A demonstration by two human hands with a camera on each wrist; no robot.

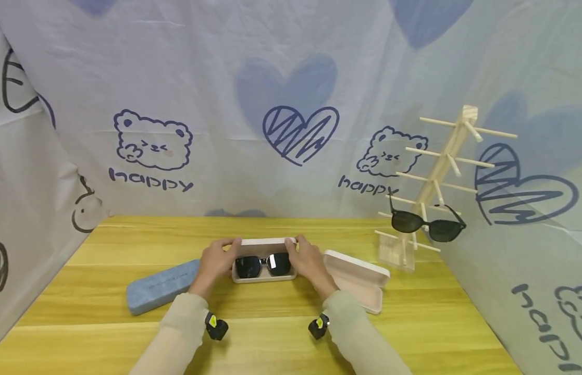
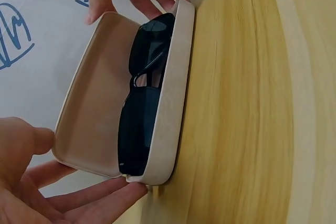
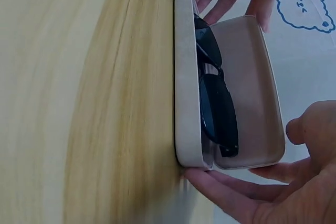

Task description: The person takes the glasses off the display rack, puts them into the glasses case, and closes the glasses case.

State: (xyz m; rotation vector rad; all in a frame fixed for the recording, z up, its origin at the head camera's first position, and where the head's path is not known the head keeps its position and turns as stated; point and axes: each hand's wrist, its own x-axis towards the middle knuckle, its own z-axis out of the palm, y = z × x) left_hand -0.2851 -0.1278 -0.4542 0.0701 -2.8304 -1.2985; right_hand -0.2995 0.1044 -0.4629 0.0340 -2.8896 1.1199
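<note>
A pale glasses case (image 1: 264, 279) lies on the table with its lid (image 2: 92, 93) raised. Inside rest dark sunglasses (image 1: 248, 267), lenses facing me. My left hand (image 1: 217, 262) grips the case's left end, its thumb at the lid's edge and its fingers around the end near the hinge. At the other end my right hand (image 1: 311, 263) holds it the same way, the thumb (image 3: 296, 130) at the lid's rim and the fingers (image 3: 231, 195) under the corner.
Left of my hands lies a closed blue glasses case (image 1: 161, 286). A second pale case (image 1: 372, 298) stands open on the right. Behind it rises a wooden display rack (image 1: 436, 179) with pegs, and dark-framed sunglasses (image 1: 444, 230) hang on it. Printed cloth (image 1: 215, 78) encloses the table (image 1: 267, 338).
</note>
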